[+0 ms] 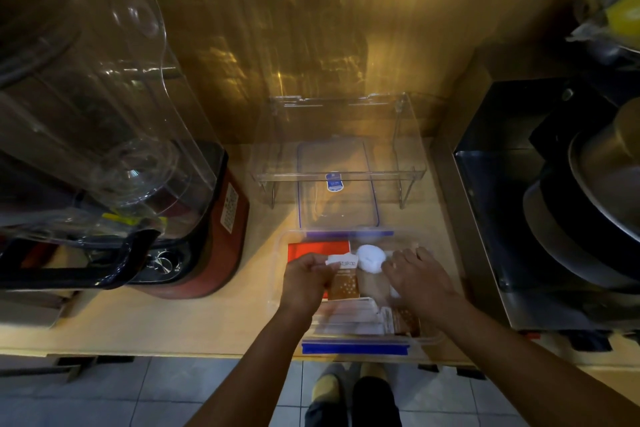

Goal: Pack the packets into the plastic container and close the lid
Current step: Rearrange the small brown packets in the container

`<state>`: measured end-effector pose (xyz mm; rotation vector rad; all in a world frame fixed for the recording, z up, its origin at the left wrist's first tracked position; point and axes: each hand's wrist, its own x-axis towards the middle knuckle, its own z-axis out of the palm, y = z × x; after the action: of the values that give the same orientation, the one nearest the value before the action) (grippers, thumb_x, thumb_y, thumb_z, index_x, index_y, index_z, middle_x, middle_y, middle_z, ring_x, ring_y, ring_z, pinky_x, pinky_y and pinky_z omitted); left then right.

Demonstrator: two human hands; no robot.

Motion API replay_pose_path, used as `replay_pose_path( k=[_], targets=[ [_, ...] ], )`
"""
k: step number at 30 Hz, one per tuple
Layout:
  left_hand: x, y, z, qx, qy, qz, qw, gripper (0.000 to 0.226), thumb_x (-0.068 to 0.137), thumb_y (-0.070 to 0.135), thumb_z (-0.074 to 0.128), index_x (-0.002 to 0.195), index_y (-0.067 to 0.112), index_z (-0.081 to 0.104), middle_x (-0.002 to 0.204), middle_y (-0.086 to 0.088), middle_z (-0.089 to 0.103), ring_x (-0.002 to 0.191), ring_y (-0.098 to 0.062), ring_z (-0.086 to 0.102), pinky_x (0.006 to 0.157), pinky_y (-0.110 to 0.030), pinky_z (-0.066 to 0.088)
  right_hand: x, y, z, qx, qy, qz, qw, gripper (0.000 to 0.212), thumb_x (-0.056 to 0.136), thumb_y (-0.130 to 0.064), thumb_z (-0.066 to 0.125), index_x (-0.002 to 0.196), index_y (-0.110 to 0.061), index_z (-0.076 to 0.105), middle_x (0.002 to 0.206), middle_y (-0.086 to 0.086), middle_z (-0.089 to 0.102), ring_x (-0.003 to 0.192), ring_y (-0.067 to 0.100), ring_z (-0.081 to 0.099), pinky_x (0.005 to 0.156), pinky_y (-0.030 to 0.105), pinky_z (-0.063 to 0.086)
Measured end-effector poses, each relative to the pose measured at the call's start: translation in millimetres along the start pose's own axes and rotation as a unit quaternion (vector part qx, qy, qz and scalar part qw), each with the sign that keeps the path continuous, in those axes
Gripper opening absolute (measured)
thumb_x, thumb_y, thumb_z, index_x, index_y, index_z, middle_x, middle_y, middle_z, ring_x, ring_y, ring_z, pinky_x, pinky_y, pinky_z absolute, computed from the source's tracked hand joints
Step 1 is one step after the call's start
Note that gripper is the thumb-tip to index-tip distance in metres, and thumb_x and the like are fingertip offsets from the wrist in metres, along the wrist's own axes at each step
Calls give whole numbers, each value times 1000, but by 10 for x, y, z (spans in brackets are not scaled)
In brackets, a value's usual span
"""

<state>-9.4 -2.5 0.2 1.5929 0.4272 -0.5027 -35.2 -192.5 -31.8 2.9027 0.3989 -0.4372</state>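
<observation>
A clear plastic container [429, 338] with blue clips [353, 347] sits at the counter's front edge. Inside lie a red packet [317, 249], brown packets [343, 286] and white packets [349, 317]. My left hand [306, 282] is inside the container, pinching the white top of a brown packet [341, 262]. Over the container's right side, my right hand [417, 279] rests on the packets beside a white bundle [370, 257]; whether it grips anything is hidden. The clear lid [337, 184] with a blue label lies flat behind the container.
A red-based blender [204, 236] with a clear jug stands to the left. A clear acrylic riser [408, 135] stands over the lid at the back. Dark pans [588, 204] fill the metal tray on the right. My feet show on the tiled floor below.
</observation>
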Motion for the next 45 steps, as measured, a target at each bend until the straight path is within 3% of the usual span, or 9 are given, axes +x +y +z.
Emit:
replay_pose_path(
  k=[5, 8, 12, 21, 24, 28, 32, 38, 45],
  targets=[
    [-26, -14, 14, -11, -6, 5, 1000, 15, 85, 1, 62, 73, 10, 61, 73, -6, 65, 62, -14, 63, 50, -19, 55, -75, -17, -58, 147, -49, -27, 988, 37, 87, -26, 59, 123, -18, 54, 128, 7, 57, 111, 22, 57, 92, 33, 47],
    [-20, -1, 16, -15, -11, 6, 1000, 16, 85, 0, 61, 72, 10, 61, 72, -7, 64, 62, -16, 62, 54, -25, 54, -90, -62, -94, 100, -122, -78, 984, 28, 88, -16, 57, 115, -14, 58, 115, 10, 61, 97, 24, 62, 74, 30, 47],
    [-23, 15, 33, -15, -23, 8, 1000, 15, 85, -1, 61, 73, 8, 60, 74, -9, 64, 65, -19, 61, 58, -29, 53, -24, -151, -63, 52, -165, -55, 983, 19, 91, -18, 55, 108, -14, 62, 104, 8, 68, 91, 22, 65, 78, 33, 51],
    [0, -24, -40, 2, -14, 14, 1000, 13, 84, 1, 62, 74, 10, 63, 75, -9, 65, 67, -19, 63, 60, -30, 54, -62, -15, -219, 244, -126, 21, 961, 6, 79, -22, 66, 76, -26, 66, 82, -10, 65, 70, 5, 56, 62, 17, 38],
    [20, -6, -33, -11, 3, 14, 1000, 14, 84, 2, 62, 73, 10, 63, 74, -7, 67, 67, -18, 65, 61, -30, 55, -86, 129, -363, 403, -44, 75, 911, 23, 77, -17, 66, 57, -25, 59, 68, -12, 58, 74, 6, 61, 58, 9, 39],
    [46, 20, 18, -36, 15, -8, 999, 6, 86, 8, 60, 82, 9, 64, 86, -9, 71, 81, -24, 70, 69, -35, 58, -94, 54, -445, 629, 41, 157, 760, 21, 81, -7, 66, 65, -16, 57, 76, 1, 65, 74, 13, 63, 60, 19, 49],
    [30, 68, 85, -55, 14, -26, 998, 7, 87, 7, 59, 83, 7, 64, 85, -10, 71, 82, -26, 69, 67, -36, 58, -64, -133, -462, 705, 72, 175, 683, 17, 80, -7, 69, 67, -14, 61, 65, -2, 66, 58, 1, 63, 48, 12, 49],
    [-9, 107, 138, -92, -17, -48, 995, 18, 90, 4, 53, 75, 8, 62, 81, -11, 68, 75, -24, 64, 65, -34, 55, 68, -346, -342, 668, 120, 196, 707, 24, 80, -4, 68, 63, -13, 54, 63, 1, 55, 63, 13, 53, 59, 23, 45],
    [-21, 78, 167, -40, -16, -11, 999, 10, 83, 2, 64, 77, 9, 61, 73, -9, 66, 70, -22, 64, 62, -31, 54, 117, -346, -264, 637, 121, 165, 743, 33, 78, -3, 66, 57, -21, 48, 58, -5, 48, 51, 0, 45, 51, 11, 38]
  ],
)
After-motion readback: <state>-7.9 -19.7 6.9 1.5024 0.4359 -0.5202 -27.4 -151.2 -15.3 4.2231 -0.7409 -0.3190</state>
